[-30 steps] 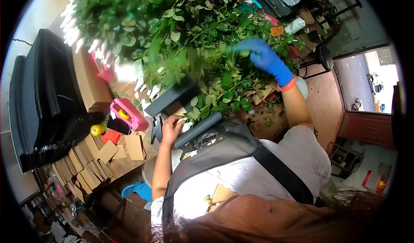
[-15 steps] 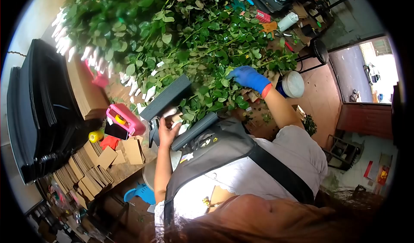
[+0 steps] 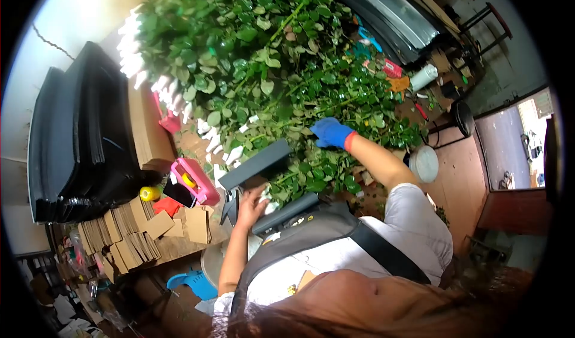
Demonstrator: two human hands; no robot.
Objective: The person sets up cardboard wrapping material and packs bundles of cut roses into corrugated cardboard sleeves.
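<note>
A large heap of leafy green stems (image 3: 251,56) with white-wrapped heads (image 3: 135,50) covers the work surface in front of me. Close to my body, a dark grey corrugated piece (image 3: 257,163) stands with its twin flap (image 3: 284,213) on the near side, and leafy stems lie between them. My bare left hand (image 3: 251,205) is at the left end of this gap, fingers apart, beside white-wrapped heads partly hidden there. On the right, my right hand (image 3: 332,133) in a blue glove is closed among the leaves; foliage hides what its fingertips hold.
Left of the stems are a pink tape dispenser (image 3: 196,181), a yellow tape roll (image 3: 149,194) and small cardboard pieces (image 3: 120,233). Black sheets (image 3: 78,140) stand stacked behind. A white bucket (image 3: 424,163) is on the right, and a white bottle (image 3: 424,77) lies at the far right.
The view has shifted, so the scene sits lower and further right. My gloved right hand has come nearer the grey piece, its fingers drawn in more. My left hand stays at the gap.
</note>
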